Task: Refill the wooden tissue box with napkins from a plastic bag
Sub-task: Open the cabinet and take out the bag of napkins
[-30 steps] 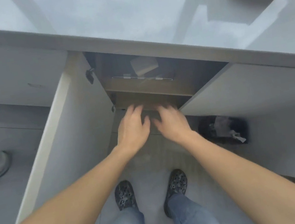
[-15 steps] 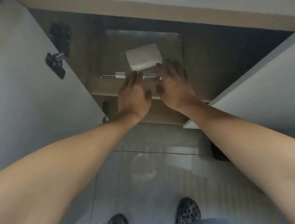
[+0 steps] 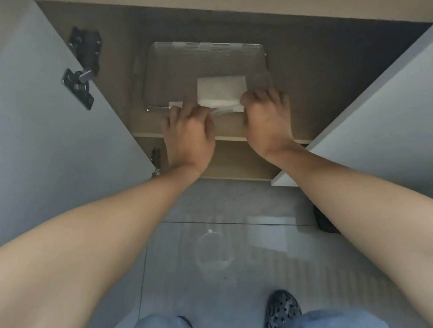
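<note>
Clear plastic bag (image 3: pixel 201 71), white napkins (image 3: pixel 221 92) inside.

left hand (image 3: pixel 189 137), right hand (image 3: pixel 267 120) gripping napkin bag (image 3: pixel 221 92), cabinet shelf (image 3: pixel 311 83)

— Are we reading any words or numbers anywhere?
— No, we are finding none. The white label (image 3: pixel 175 104) at the front edge of the clear bag (image 3: pixel 201 62) on the cupboard shelf (image 3: pixel 310 80) is showing blank, and the white napkins (image 3: pixel 221 92) are carrying no print we can make out.
</note>
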